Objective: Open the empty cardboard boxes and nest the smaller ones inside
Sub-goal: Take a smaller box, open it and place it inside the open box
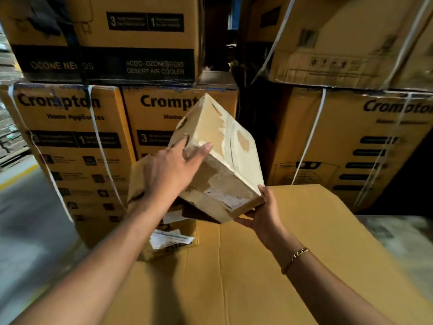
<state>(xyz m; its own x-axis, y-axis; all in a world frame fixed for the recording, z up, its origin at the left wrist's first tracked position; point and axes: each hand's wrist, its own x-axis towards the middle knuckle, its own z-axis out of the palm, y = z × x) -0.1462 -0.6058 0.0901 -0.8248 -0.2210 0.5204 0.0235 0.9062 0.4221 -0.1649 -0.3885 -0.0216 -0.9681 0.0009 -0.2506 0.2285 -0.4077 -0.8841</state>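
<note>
The right hand (262,213) grips the lower corner of the small box (218,158), the open left hand (171,170) steadies its side; it seems light and stiff.

Two hands (171,170), three small boxes (218,160), one big flat carton (304,242), five printed cartons (70,141)

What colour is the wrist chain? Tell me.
Gold. The chain sits on the right wrist, clearest in the head view, the only one.
</note>
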